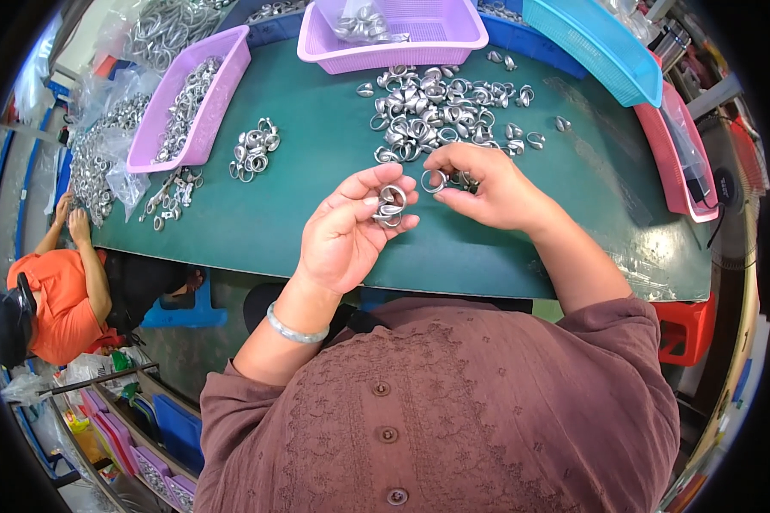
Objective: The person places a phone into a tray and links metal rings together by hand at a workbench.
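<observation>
My left hand [342, 244] is closed around a few silver metal rings [390, 205], held upright between thumb and fingers over the near part of the green table [291, 231]. Close beside it on the right, my right hand [506, 192] pinches one silver ring [434, 180] between thumb and forefinger. More metal shows behind that ring, under the curled fingers, partly hidden. Just beyond both hands spreads a big loose pile of silver rings [441, 111]. A smaller heap of rings [254, 152] lies to the left.
A lilac basket [393, 58] stands at the back, another lilac basket [231, 64] at the left. A blue basket [599, 51] and a pink basket [672, 162] are at the right. At far left, a co-worker in an orange shirt [64, 295] reaches toward heaped metal pieces [103, 154].
</observation>
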Demonstrator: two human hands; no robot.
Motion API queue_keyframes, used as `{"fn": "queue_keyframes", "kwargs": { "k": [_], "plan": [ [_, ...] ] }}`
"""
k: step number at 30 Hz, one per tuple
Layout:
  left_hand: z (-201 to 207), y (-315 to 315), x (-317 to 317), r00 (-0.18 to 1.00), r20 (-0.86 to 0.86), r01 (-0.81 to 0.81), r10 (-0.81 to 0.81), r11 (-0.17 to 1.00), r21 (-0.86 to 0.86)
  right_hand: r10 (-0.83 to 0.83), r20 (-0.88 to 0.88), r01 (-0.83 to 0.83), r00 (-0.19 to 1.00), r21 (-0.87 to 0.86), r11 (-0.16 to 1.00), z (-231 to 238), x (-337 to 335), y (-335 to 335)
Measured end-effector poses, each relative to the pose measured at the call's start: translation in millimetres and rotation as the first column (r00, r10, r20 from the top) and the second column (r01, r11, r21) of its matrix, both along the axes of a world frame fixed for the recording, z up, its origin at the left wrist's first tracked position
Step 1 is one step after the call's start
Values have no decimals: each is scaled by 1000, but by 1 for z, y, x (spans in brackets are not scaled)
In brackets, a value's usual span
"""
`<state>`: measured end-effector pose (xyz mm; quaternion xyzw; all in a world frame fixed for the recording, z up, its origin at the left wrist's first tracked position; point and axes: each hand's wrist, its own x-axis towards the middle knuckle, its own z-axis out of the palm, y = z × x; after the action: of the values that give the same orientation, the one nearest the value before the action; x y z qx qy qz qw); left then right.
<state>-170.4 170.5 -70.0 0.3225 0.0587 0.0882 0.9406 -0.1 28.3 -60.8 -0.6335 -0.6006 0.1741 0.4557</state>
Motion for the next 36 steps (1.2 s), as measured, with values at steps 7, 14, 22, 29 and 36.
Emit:
{"fn": "queue_keyframes", "kwargs": {
  "k": [7,14,22,29,36],
  "plan": [
    [0,1,-1,997,74,4,-8,999,55,-4,48,2,999,30,1000,1,-1,0],
    [-2,2,-1,995,93,29,-32,999,31,7,-38,-4,999,79,997,0,-1,-1],
    [0,-6,0,990,-141,5,7,996,87,204,-741,-184,640,109,977,1,-1,-2],
    [7,-11,3,983,-183,49,-37,997,64,304,-901,-269,309,224,937,1,3,-3],
    [3,-11,1,983,-156,109,-93,989,96,379,-891,-301,251,300,905,-6,6,-3]
  ]
}}
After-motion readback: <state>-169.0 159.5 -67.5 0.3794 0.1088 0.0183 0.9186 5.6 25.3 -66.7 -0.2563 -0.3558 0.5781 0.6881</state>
